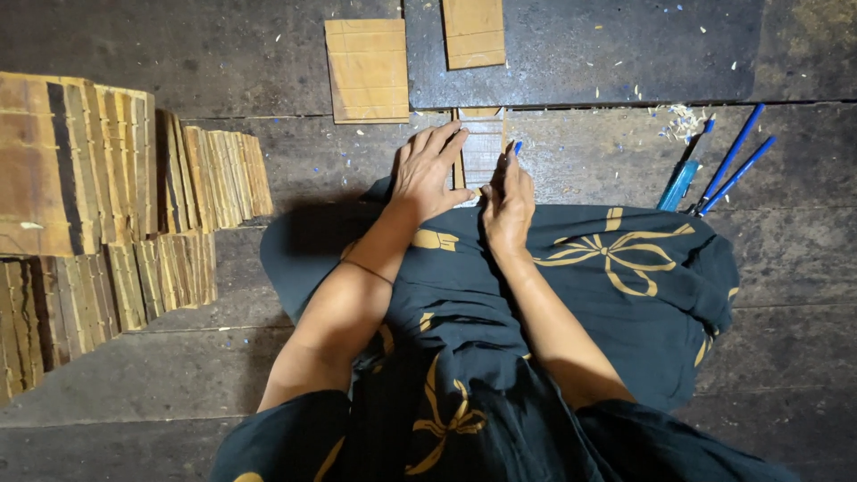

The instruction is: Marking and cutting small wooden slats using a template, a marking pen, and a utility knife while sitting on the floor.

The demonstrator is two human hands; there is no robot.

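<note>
Wooden panel [483, 147] under hands; stacked panels [107, 205] left, blue sticks [728, 165] right.

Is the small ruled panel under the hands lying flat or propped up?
Flat: the ruled panel lies on the dark wooden floor, pressed by the left hand.

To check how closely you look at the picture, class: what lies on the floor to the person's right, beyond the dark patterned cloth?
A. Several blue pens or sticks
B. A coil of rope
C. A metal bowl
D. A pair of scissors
A: a few slim blue pens or sticks lie together on the wooden floor to the right of the dark cloth, near some pale shavings.
</note>
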